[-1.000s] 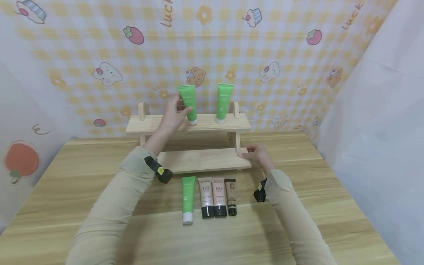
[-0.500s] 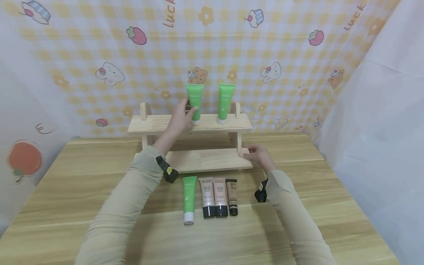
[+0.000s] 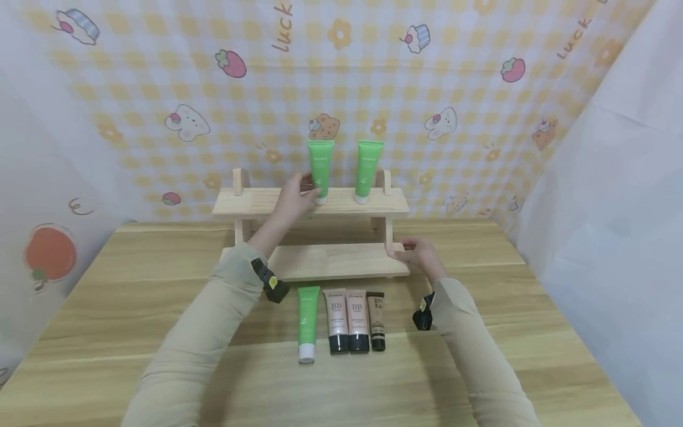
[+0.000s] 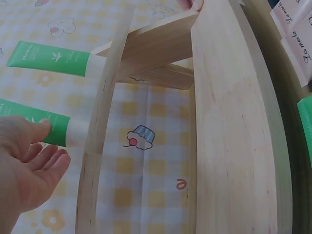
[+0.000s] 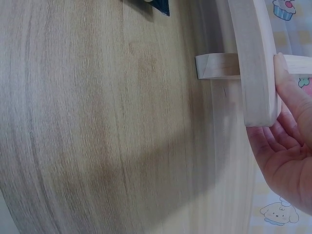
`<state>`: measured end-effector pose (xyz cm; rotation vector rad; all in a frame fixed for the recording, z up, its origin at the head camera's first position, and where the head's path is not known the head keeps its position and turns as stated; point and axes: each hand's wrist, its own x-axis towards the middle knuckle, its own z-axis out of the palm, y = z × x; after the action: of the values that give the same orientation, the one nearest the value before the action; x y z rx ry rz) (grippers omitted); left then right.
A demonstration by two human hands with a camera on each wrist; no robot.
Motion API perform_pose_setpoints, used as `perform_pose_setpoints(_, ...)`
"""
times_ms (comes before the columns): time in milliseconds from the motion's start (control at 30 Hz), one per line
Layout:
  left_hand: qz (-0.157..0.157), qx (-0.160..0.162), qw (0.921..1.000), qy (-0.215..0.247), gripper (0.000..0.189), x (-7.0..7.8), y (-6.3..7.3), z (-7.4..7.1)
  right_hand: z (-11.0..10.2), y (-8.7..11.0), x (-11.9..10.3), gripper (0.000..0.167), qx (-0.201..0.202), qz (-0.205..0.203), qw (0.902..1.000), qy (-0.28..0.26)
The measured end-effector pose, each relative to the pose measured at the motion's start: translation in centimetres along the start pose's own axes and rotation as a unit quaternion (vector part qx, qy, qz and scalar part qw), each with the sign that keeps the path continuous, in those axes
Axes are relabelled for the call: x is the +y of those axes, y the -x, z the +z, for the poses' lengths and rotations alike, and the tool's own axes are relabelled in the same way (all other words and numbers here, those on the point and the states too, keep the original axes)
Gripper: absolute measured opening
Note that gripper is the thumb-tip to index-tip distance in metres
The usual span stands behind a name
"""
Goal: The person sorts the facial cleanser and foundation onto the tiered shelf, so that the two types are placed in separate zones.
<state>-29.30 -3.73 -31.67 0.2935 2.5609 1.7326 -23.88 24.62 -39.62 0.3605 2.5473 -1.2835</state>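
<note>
My left hand [image 3: 294,200] is at the left one of two green squeeze tubes [image 3: 321,163] standing cap-down on the upper board of a wooden two-tier shelf [image 3: 331,261]. In the left wrist view, the thumb lies across this tube's front just above its white cap; the index finger is hidden, and the other fingers curl beside it. A second green tube [image 3: 368,169] stands apart to its right. With the thumb on top and fingers underneath, my right hand [image 5: 287,141] grips the right end of the lower board.
In front of the shelf lie a green tube [image 3: 308,320], two pink BB cream tubes [image 3: 337,320] and a slim brown tube [image 3: 376,320], caps toward me. A patterned cloth [image 3: 453,71] hangs behind the wooden table [image 3: 133,284].
The left tube has shifted right along the upper board with my left hand and now stands straighter. That hand has since slid lower on it. My right hand keeps its place on the shelf.
</note>
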Motion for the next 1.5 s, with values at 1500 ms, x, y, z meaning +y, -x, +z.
perform_pose_setpoints(1500,-0.006,-0.123,0.9866,-0.107,0.041,-3.8,7.2,-2.0,0.2,0.3,0.1,0.06,0.007,-0.011,0.9999,-0.012)
